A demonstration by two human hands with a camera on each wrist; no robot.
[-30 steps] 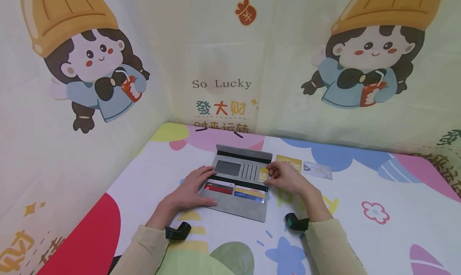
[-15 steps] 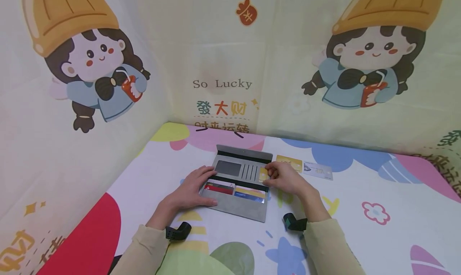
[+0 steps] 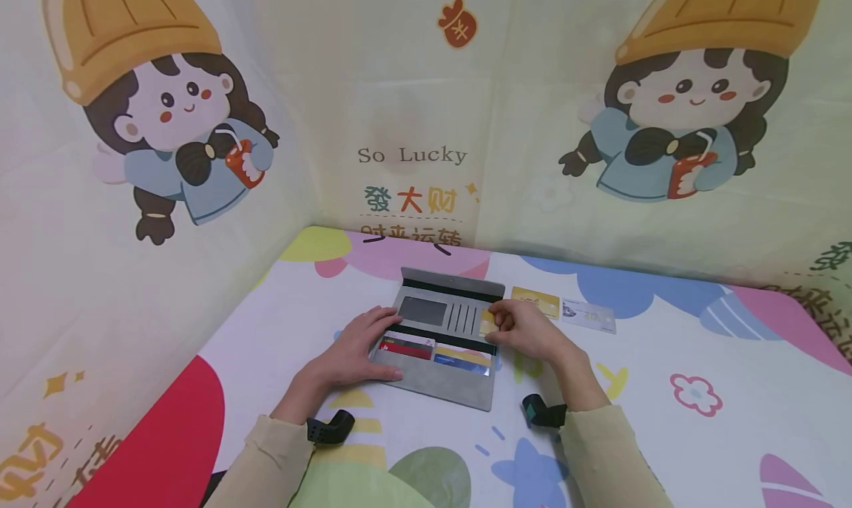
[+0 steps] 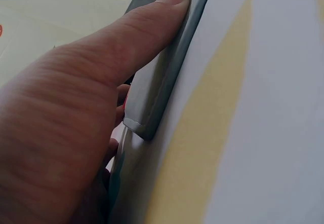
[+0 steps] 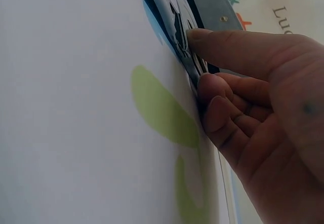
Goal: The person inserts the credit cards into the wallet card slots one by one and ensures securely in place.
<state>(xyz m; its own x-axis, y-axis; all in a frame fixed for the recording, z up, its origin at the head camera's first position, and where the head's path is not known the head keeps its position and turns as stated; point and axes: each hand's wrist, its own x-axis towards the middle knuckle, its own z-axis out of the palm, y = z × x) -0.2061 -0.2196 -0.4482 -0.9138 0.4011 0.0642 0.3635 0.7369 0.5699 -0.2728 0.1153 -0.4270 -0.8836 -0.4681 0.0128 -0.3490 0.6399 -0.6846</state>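
Note:
A grey wallet (image 3: 439, 393) lies unfolded on the table, card slots and a dark window in its middle panel. My left hand (image 3: 349, 351) rests on its left side, fingers at the edge and thumb (image 4: 136, 36) stretched over the front pocket. At the right end of the middle panel, my right hand (image 3: 535, 332) pinches a gold card (image 3: 487, 323) between thumb and fingers. The card sits at the rightmost slots, partly hidden by the fingers. In the front pocket stand a red-and-white card (image 3: 406, 347) and a blue-and-yellow card (image 3: 461, 359).
Beside the wallet's upper right corner lie another gold card (image 3: 535, 301) and a silver card (image 3: 589, 316). A brightly printed cloth (image 3: 665, 345) covers the table. Printed curtains (image 3: 399, 86) rise behind it and at the left.
My right hand has edged slightly left with the gold card, and a little less of the card shows. My left hand and the wallet have stayed in place.

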